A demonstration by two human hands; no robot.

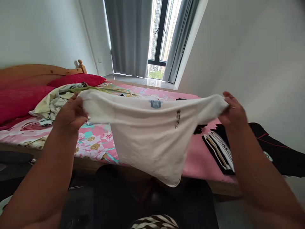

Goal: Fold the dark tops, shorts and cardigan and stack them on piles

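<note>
A white T-shirt (147,136) with a dark neck label and small dark lettering on the chest hangs stretched out in the air above the bed's near edge. My left hand (72,111) grips the end of one sleeve, fingers closed on the cloth. The other sleeve's end is pinched in my right hand (233,109). Between the hands the top of the shirt is pulled nearly straight, and its body droops toward my lap. Part of the bed behind it is hidden by the shirt.
The bed (95,140) has a pink flowered sheet. On its left lie rumpled clothes (59,98) and red pillows (76,79). Folded clothes (219,151) are stacked at the right, beside a black garment (276,149). Behind are grey curtains (131,38) and a window.
</note>
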